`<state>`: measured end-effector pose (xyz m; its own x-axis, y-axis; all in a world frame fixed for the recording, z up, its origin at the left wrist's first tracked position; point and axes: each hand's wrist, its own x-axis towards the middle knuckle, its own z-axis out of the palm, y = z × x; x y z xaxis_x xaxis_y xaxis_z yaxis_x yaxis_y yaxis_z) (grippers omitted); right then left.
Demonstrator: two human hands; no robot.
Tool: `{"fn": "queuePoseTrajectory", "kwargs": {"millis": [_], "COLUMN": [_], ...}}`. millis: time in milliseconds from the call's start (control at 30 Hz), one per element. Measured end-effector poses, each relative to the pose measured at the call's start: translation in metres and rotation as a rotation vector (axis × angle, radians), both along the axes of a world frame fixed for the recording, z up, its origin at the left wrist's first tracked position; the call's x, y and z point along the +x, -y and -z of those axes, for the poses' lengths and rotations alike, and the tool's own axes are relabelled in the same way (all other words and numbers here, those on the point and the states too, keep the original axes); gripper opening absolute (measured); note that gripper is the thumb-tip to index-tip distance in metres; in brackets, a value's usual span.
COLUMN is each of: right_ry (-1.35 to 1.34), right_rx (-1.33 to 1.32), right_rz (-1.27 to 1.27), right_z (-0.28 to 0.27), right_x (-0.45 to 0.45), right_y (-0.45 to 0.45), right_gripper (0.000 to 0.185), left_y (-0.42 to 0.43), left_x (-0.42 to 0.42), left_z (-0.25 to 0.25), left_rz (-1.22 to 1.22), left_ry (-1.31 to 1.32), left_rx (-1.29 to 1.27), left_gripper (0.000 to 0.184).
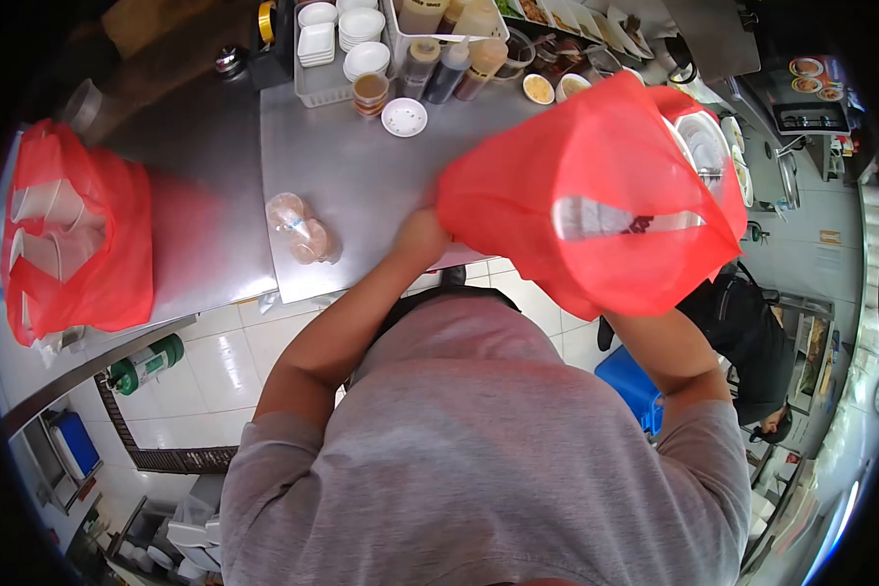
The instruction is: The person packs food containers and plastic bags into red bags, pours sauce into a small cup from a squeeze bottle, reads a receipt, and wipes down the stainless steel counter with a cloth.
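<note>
A red bag is held up over the right part of the metal table, with white containers showing through its opening. My left hand is closed on the bag's gathered left corner. My right forearm reaches up behind the bag, which hides my right hand and its fingers. Another red bag with white containers inside stands at the far left. Between the bags, small clear packets of something brownish lie on the table.
Sauce bottles, stacked white dishes, a small white bowl and cups of sauce line the back. A person in black is at the right, beyond a blue bin. A green cylinder is below the table at left.
</note>
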<state>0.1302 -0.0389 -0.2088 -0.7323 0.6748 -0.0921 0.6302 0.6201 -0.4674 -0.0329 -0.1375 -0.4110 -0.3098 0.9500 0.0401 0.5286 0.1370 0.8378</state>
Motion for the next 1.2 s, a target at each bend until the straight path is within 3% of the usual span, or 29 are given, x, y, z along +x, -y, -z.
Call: {"fn": "queuePoseTrajectory", "kwargs": {"millis": [300, 500, 800, 900, 1067, 1200], "right_ry": [-0.001, 0.005, -0.009, -0.018, -0.016, -0.006], "right_rx": [0.052, 0.043, 0.069, 0.054, 0.027, 0.027], "right_rz": [0.039, 0.049, 0.047, 0.042, 0.067, 0.086], "right_z": [0.036, 0.021, 0.040, 0.033, 0.006, -0.001], "right_x": [-0.042, -0.033, -0.063, -0.046, -0.005, 0.011], "right_y": [0.016, 0.022, -0.003, 0.013, 0.016, 0.005], "right_gripper": [0.028, 0.028, 0.026, 0.026, 0.025, 0.025], "left_y": [0.008, 0.022, 0.043, 0.045, 0.049, 0.058], "left_x": [-0.010, -0.015, -0.017, -0.016, -0.030, -0.043], "left_z": [-0.009, -0.017, -0.019, -0.008, -0.011, -0.086], "left_rz": [-0.017, -0.113, -0.143, -0.146, -0.053, -0.018], "left_ry": [0.031, 0.090, 0.078, 0.090, 0.043, -0.085], "left_rx": [0.030, 0.057, -0.175, -0.072, -0.141, -0.133], "left_gripper": [0.013, 0.019, 0.030, 0.029, 0.032, 0.034]}}
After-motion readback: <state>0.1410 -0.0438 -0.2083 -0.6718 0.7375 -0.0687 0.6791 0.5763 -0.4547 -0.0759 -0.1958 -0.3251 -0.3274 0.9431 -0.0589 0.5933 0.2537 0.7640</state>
